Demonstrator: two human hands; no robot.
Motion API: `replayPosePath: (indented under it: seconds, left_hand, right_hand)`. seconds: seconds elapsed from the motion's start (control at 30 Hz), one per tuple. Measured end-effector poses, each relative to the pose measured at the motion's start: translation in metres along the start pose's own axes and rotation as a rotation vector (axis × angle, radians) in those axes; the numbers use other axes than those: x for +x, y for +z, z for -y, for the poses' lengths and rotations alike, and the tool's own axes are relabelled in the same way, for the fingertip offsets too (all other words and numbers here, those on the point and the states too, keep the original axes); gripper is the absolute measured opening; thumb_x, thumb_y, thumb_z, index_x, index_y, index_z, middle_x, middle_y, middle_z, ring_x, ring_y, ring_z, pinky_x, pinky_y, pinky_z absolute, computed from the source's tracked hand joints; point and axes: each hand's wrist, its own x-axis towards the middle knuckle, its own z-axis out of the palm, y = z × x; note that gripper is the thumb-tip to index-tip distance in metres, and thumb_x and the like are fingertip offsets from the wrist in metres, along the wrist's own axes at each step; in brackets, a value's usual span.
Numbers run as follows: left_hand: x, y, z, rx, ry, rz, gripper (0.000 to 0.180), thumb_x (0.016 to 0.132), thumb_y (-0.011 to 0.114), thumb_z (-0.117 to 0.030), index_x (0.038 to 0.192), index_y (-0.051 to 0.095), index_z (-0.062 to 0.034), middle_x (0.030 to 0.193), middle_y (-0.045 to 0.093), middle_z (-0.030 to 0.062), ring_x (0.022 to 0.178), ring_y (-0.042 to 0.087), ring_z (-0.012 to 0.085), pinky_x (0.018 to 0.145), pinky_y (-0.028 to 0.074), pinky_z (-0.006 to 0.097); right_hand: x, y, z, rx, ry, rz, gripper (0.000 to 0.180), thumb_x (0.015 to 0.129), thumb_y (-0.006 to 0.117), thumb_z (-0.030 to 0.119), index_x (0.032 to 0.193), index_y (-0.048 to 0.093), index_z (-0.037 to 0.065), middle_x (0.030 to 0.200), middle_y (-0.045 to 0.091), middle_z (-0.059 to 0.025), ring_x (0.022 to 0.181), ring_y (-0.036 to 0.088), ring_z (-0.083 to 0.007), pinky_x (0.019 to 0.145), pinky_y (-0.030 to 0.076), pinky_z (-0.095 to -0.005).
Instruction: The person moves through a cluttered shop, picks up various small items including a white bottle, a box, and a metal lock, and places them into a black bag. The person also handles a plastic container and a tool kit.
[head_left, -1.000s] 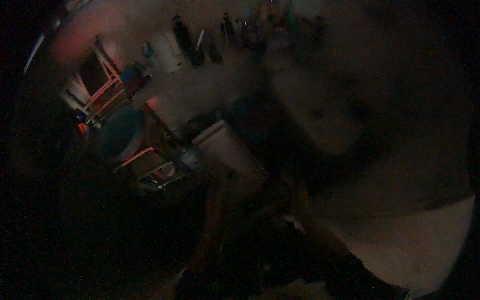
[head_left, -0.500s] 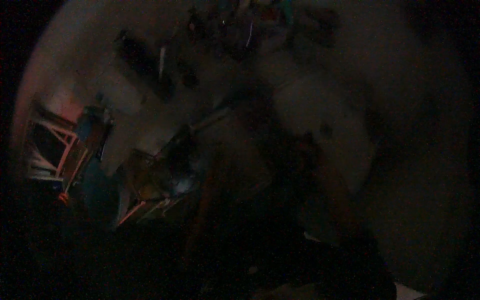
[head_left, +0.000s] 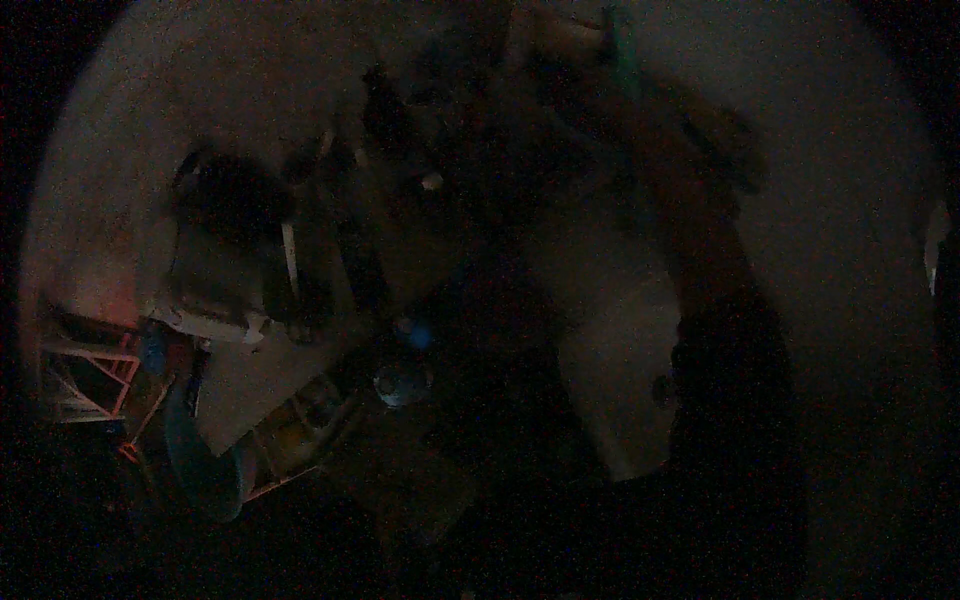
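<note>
The view is very dark, and most outlines are lost. My right arm, in a dark sleeve, reaches up from the lower right, with the bare forearm across a pale surface (head_left: 625,350). My right hand (head_left: 585,95) is a dim shape near the top, close to a dark cluttered heap and a narrow green thing (head_left: 622,50). Its fingers and anything in them are hidden by the dark. My left hand does not show. Left of the middle are a small blue thing (head_left: 420,335) and a rounded pale-blue thing (head_left: 402,385).
At the left stands a reddish open frame (head_left: 105,375), with a curved teal thing (head_left: 210,460) beside it. A shallow divided box (head_left: 290,435) lies further right. Above are a dark bulky shape (head_left: 235,195) and a thin pale strip (head_left: 291,260).
My right forearm has swung up and farther away, towards the top of the view. The view has shifted, so the items at the left sit lower. The other forearm-like shape no longer shows clearly.
</note>
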Motion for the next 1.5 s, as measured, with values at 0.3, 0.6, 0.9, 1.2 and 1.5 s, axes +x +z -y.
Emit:
replayPosePath:
  seconds: [0.3, 0.6, 0.9, 1.2, 1.5]
  left_hand:
    - [-0.232, -0.204, 0.118, -0.052, 0.021, -0.099, 0.061, 0.087, 0.058, -0.029, 0.135, 0.032, -0.0021, 0.134, 0.039, 0.0131, 0.12, 0.041, 0.0234, 0.099, 0.036, 0.037]
    - [-0.708, -0.401, 0.397, -0.323, 0.072, -0.449, 0.058, 0.088, 0.058, -0.028, 0.134, 0.034, -0.0017, 0.133, 0.04, 0.0127, 0.12, 0.042, 0.0225, 0.098, 0.037, 0.036]
    - [-1.183, -0.397, 0.732, -0.603, 0.549, -0.872, 0.074, 0.081, 0.063, -0.038, 0.136, 0.029, -0.0012, 0.134, 0.039, 0.0152, 0.121, 0.041, 0.0263, 0.099, 0.036, 0.039]
    - [-1.384, -0.346, 0.84, -1.085, 0.432, -1.156, 0.075, 0.082, 0.061, -0.041, 0.136, 0.029, -0.0006, 0.129, 0.045, 0.0171, 0.115, 0.046, 0.0273, 0.094, 0.04, 0.04]
    - [-1.543, -0.247, 1.002, -1.652, 0.342, -2.08, 0.062, 0.082, 0.065, -0.024, 0.129, 0.036, 0.0044, 0.12, 0.052, 0.0147, 0.105, 0.052, 0.0222, 0.088, 0.043, 0.033]
  right_hand:
    - [-0.237, -0.015, 0.196, 0.086, -0.12, -0.101, 0.056, 0.078, 0.061, 0.022, 0.123, 0.037, 0.0, 0.107, 0.05, -0.0138, 0.095, 0.049, -0.0251, 0.08, 0.041, -0.0373]
    - [-0.886, -0.045, 0.475, 0.688, -0.123, 0.657, 0.059, 0.077, 0.061, 0.02, 0.127, 0.035, 0.0, 0.111, 0.049, -0.015, 0.099, 0.049, -0.0266, 0.083, 0.041, -0.0388]
    - [-1.552, -0.194, 0.586, 0.567, -0.148, 1.837, 0.063, 0.077, 0.061, 0.018, 0.13, 0.032, 0.0, 0.115, 0.049, -0.0162, 0.103, 0.049, -0.0281, 0.087, 0.041, -0.0402]
    - [-1.8, -0.256, 0.633, 0.023, -0.52, 2.503, 0.072, 0.075, 0.061, 0.014, 0.136, 0.025, 0.001, 0.123, 0.045, -0.0181, 0.112, 0.047, -0.0303, 0.092, 0.04, -0.0423]
    - [-2.123, -0.388, 0.632, -0.193, -1.53, 2.728, 0.068, 0.074, 0.068, 0.012, 0.133, 0.035, 0.002, 0.127, 0.045, -0.0153, 0.116, 0.045, -0.028, 0.097, 0.036, -0.0402]
